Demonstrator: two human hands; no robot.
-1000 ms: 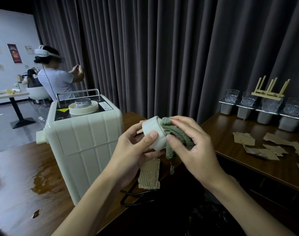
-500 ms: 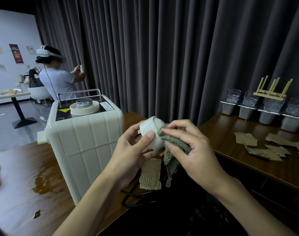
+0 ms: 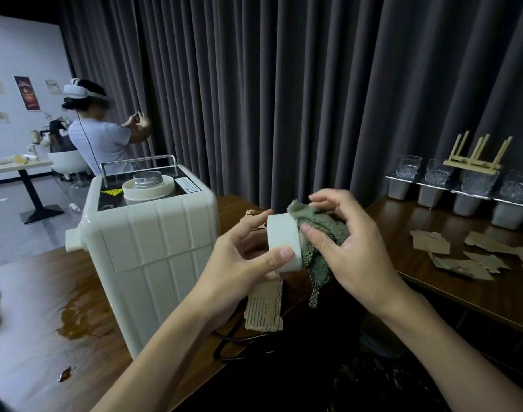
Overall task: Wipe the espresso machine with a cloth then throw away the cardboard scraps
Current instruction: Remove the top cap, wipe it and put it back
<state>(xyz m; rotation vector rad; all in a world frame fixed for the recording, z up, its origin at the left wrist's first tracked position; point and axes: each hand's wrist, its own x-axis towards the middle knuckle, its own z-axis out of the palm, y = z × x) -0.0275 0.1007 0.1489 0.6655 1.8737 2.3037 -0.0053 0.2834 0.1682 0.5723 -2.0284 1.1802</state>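
The cream espresso machine (image 3: 153, 248) stands on the left wooden table, its back towards me. In front of it my left hand (image 3: 239, 263) grips a small white round part (image 3: 284, 242) with thumb and fingers. My right hand (image 3: 352, 245) holds a green cloth (image 3: 319, 230) bunched against the open side of that part, a checked corner of the cloth hanging down. A cardboard scrap (image 3: 264, 307) lies on the table edge below my hands. Several more cardboard scraps (image 3: 459, 257) lie on the right table.
A brown liquid spill (image 3: 81, 310) spreads on the left table beside the machine. A black cable (image 3: 239, 343) loops off the table edge. Glasses in grey holders (image 3: 459, 185) line the back of the right table. Another person (image 3: 102, 138) stands at the far left, near the curtain.
The white part has turned in my left hand so its side faces me. My right hand has shifted the cloth up and round against it, fingers more spread.
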